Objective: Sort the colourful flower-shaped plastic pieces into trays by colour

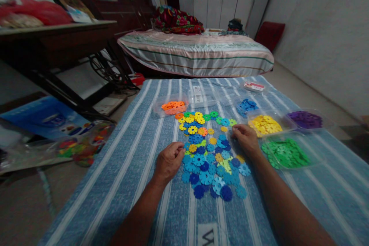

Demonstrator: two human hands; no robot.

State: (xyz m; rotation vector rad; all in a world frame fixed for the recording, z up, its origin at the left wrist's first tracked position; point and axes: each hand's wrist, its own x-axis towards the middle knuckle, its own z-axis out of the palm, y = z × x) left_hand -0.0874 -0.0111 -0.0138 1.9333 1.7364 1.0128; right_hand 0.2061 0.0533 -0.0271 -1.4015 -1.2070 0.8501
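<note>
A loose pile of flat plastic snowflake discs [211, 161] in blue, yellow, green and orange lies on a blue striped cloth [123, 169]. My left hand [168, 160] rests at the pile's left edge, fingers curled against the cloth, and I cannot tell whether it holds a disc. My right hand [245, 138] sits at the pile's right edge, fingers bent down onto the discs, beside the tray of yellow discs [264, 124]. Nothing is lifted clear of the cloth.
Clear trays hold sorted discs: orange [172, 106], blue [246, 105], purple [306, 119], green [286, 153]. An open lid [201, 97] lies behind the pile. A bag of discs [80, 146] lies on the floor left, under a dark table [52, 46]. A bed [198, 52] stands behind.
</note>
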